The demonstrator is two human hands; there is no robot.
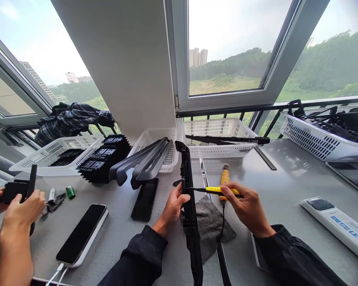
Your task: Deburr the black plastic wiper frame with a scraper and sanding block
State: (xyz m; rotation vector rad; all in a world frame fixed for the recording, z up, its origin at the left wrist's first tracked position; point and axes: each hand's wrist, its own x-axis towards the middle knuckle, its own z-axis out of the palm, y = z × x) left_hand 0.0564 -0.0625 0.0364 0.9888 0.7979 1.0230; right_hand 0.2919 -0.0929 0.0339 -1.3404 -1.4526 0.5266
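A long black plastic moulded strip (188,206) stands lengthwise between the two hands; the left hand (172,208) grips its edge, thumb on top and fingers curled behind; the right hand (245,204) pinches a yellow-handled craft knife (219,190), its dark blade reaching left to touch the strip just above the left thumb; a grey cloth (210,224) lies beneath both wrists; beyond the fingertips sit white mesh plastic baskets (217,133); far left, another person's hands (18,206) clutch a small black part.
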